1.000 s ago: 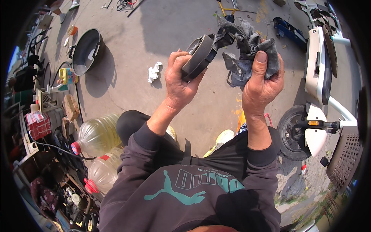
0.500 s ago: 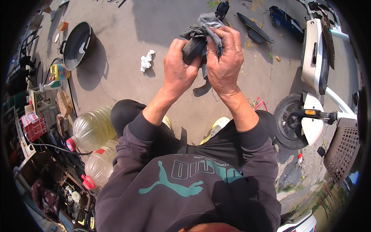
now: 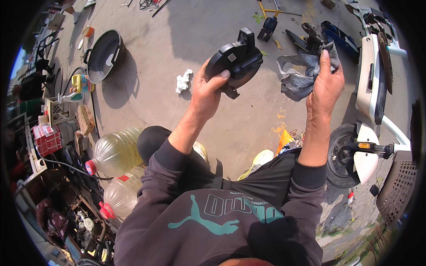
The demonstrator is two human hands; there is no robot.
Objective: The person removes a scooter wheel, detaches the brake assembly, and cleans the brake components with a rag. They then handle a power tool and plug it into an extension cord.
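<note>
Casing [image 3: 237, 62], black and rounded, is resting in my left hand [image 3: 207, 91], whose thumb and fingers are gripping its left edge. To its right, well apart, my right hand [image 3: 325, 91] is clutching a crumpled grey rag [image 3: 298, 79] above the ground [image 3: 222, 126].

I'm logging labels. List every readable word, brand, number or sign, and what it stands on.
Sweatshirt: teal and outlined lettering, leaping-animal emblem; wording not copied here.
Black part in left hand: pale square mark, too small to read.
Red-and-white box: print too small.
Yellow jug: label too blurred.
</note>
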